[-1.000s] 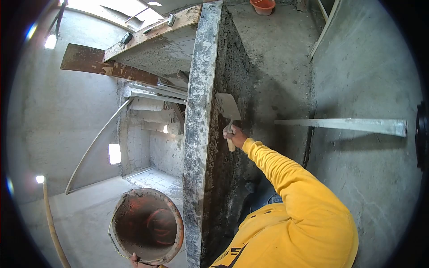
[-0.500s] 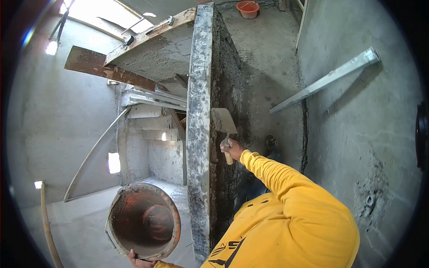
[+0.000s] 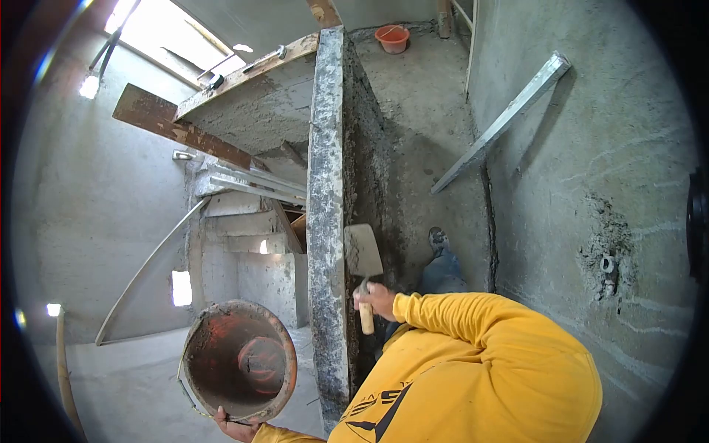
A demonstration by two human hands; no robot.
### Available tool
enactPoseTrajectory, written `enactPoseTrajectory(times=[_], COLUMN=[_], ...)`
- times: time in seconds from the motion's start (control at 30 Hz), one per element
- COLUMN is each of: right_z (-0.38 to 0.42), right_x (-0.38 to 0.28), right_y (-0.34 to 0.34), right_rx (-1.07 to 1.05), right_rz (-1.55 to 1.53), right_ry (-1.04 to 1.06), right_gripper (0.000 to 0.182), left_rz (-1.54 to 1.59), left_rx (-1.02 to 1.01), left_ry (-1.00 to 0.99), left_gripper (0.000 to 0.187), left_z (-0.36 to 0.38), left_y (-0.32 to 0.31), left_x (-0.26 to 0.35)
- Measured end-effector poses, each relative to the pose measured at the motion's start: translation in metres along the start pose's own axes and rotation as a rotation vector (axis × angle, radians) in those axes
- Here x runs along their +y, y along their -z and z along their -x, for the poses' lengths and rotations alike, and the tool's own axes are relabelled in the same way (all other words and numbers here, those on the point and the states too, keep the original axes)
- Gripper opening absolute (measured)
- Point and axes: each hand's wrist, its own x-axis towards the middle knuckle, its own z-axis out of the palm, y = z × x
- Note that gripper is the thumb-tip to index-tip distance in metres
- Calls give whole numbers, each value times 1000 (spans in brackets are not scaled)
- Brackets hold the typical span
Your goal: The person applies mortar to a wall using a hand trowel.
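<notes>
Writing on the yellow sleeve point(image 3: 473, 354): only a black mark at the chest, not readable. Pan point(image 3: 238, 362), round and rust-coloured, smeared with grey mortar inside, little left in it; held at the lower rim by the left hand point(image 3: 235, 426), grip clamped on the pan. Trowel point(image 3: 362, 255), blade up and flat against the mortared face of the wall edge point(image 3: 327, 221); right hand point(image 3: 375, 299) closed around the wooden handle. Orange bucket point(image 3: 392, 38) far off on the floor, contents hidden.
</notes>
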Motion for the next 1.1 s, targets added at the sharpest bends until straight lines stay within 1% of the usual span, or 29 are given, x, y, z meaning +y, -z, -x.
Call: enactPoseTrajectory(times=[0.07, 0.17, 0.23, 0.27, 0.37, 0.4, 0.43, 0.5, 0.53, 0.57, 0.6, 0.63, 0.67, 0.7, 0.73, 0.77, 0.8, 0.83, 0.87, 0.9, 0.93, 1.0, 1.03, 1.1], right_z=[15, 38, 50, 46, 44, 48, 46, 56, 57, 53, 38, 24, 9, -8, -37, -83, -140, -196, -186, -171, -156, -136, -127, -147], right_x=[6, -20, -56, -68, -137, -165, -192, -253, -283, -307, -328, -350, -372, -392, -405, -410, -406, -402, -395, -390, -365, -364, -370, -405], right_y=[-2, -1, 0, 10, 33, 39, 51, 61, 63, 67, 79, 83, 81, 80, 89, 107, 122, 137, 130, 119, 106, 110, 117, 170], right_rx=[-69, -140, -122, -170, -154, -85, -18, 203, 299, 425, 507, 639, 774, 908, 1046, 1189, 1345, 1506, 901, 405, 362, 287, 272, 381], right_rz=[-140, -280, -376, -469, -572, -544, -585, -478, -498, -360, -261, -232, -202, -169, -131, -75, 85, 237, 147, 132, 240, 255, 115, 207], right_ry=[-95, -155, -124, -81, 78, 150, 199, 396, 532, 757, 921, 1007, 1088, 1166, 1162, 1104, 1049, 975, 796, 466, 595, 642, 552, 495], right_gripper=[23, 22, 22, 22, 22, 21, 19, 19, 18, 18, 22, 24, 26, 28, 33, 34, 33, 33, 29, 26, 23, 22, 22, 26], left_rz=[6, 10, 56, 61, 57, 46, 35, 16, 6, -25, -50, -65, -238, -333, -366, -380, -418, -439, -460, -489, -494, -508, -525, -538], left_rx=[-1, 4, 2, 2, 3, 3, 3, 46, 67, 120, 169, 214, 195, 223, 244, 267, 290, 295, 302, 299, 298, 325, 334, 343], left_ry=[-7, -14, 18, 16, 4, -1, -7, 4, 9, 152, 300, 445, -36, -270, -370, -443, -497, -482, -476, -473, -470, -442, -438, -428], left_gripper=[42, 45, 46, 46, 47, 47, 47, 46, 46, 46, 45, 45, 45, 45, 46, 46, 46, 45, 45, 45, 45, 45, 44, 44], left_z=[1, 9, 7, 8, 8, 2, -4, -6, -8, -56, -100, -137, -70, -23, -8, 8, 16, 18, 23, 26, 28, 33, 35, 35], left_y=[-5, -13, -11, -13, -17, -12, -8, -11, -13, 43, 94, 132, 62, -12, -52, -88, -120, -135, -153, -174, -196, -228, -246, -276], left_x=[-4, -7, -10, -11, -15, -17, -18, -15, -14, -14, -14, -12, -20, -26, -30, -32, -36, -39, -44, -44, -48, -53, -52, -56])
